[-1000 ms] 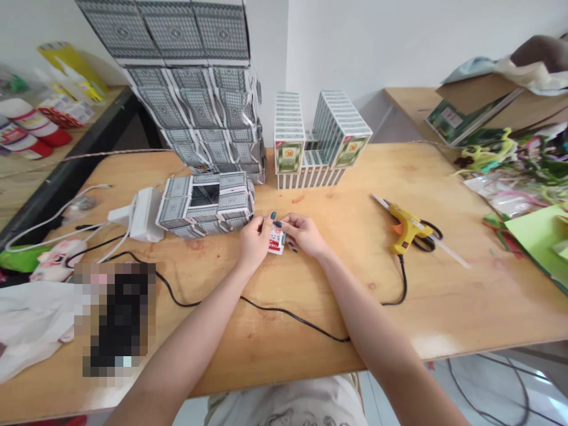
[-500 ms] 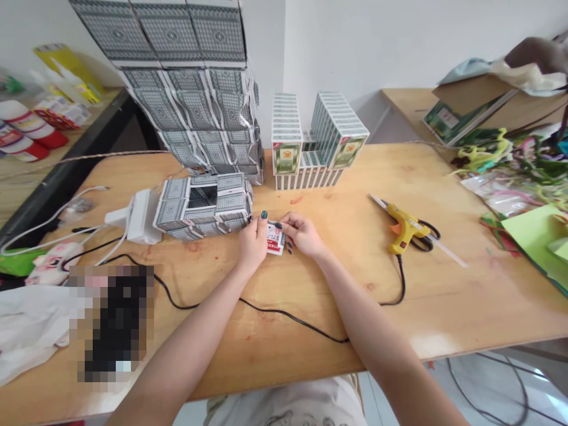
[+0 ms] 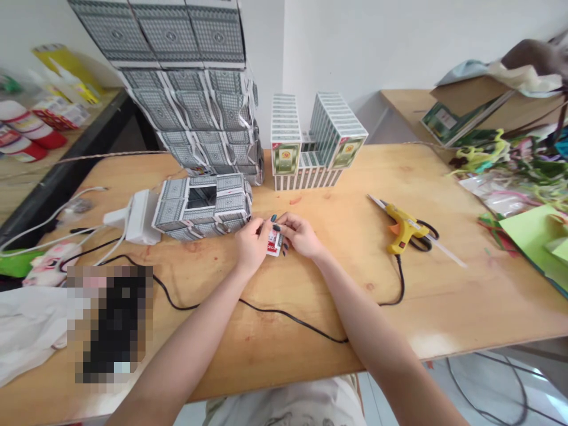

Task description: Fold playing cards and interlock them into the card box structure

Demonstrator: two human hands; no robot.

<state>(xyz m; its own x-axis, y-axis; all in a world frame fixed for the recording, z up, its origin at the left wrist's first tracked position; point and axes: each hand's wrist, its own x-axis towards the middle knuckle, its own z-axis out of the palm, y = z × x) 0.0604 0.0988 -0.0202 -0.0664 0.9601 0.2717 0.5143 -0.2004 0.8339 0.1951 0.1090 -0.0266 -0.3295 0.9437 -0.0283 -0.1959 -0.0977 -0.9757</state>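
Note:
Between my hands, low over the table, is a small white playing card with red print; I cannot tell if there is more than one. My left hand grips its left side, the thumb lying across the top. At the upper right edge my right hand pinches it, fingers curled around that side. Both hands cover much of the card. Just left of them stands a low block built of folded grey-backed cards, with a square opening in its top.
A tall card structure rises behind the block. Stacked green-and-white card boxes stand at the back. To the right lie a yellow glue gun and black-handled scissors. A black cable crosses beneath my forearms; a white power strip sits left.
My left thumb has shifted right across the card, and the fingertips of both hands are closer together. Less of the card's face shows now.

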